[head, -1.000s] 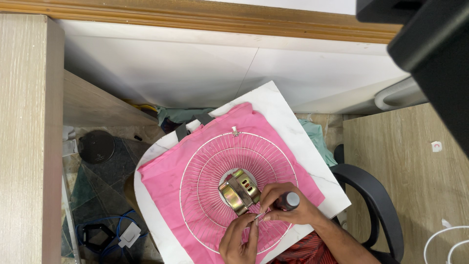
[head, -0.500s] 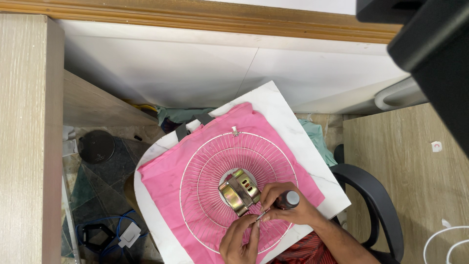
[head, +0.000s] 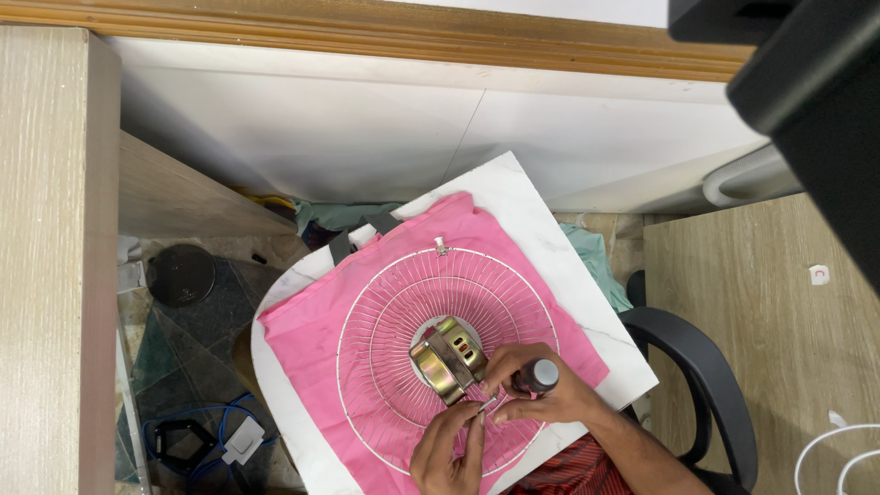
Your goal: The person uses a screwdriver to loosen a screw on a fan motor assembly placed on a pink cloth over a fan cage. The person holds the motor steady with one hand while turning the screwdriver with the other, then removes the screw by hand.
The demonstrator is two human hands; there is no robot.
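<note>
Item one: your right hand [head: 536, 390], entering from 5 o'clock, fingers curled around a dark screwdriver handle [head: 539, 375] with a pale round cap. The shaft is too thin to follow clearly; it seems to end at a small metal piece [head: 488, 404] just below the motor.

Item two: your left hand [head: 451, 449], coming up from 6 o'clock, fingertips pinched together at that same small metal piece, touching the fingers of the right hand.

Item three: brass-coloured fan motor [head: 446, 359], round, lying tilted at the hub of the guard, just at 10 o'clock of your hands. Dark slots show in its upper face.

Item four: white wire fan guard [head: 385, 302], circular, lying flat, with a small clip at its 12 o'clock edge. Your hands rest over its 5 o'clock sector.

Item five: pink cloth [head: 302, 339], spread under the guard, wrinkled at its corners.

Item six: white marble-patterned board [head: 513, 192], set diagonally, carrying the cloth.

Item seven: black chair [head: 706, 367], armrest curving at 3 o'clock of the board.

Item eight: wooden desk [head: 779, 321] at the right, with a white cable [head: 830, 449] at its lower corner.

Item nine: floor at 8 o'clock, holding a round black disc [head: 181, 273] and blue cable [head: 197, 422].
</note>
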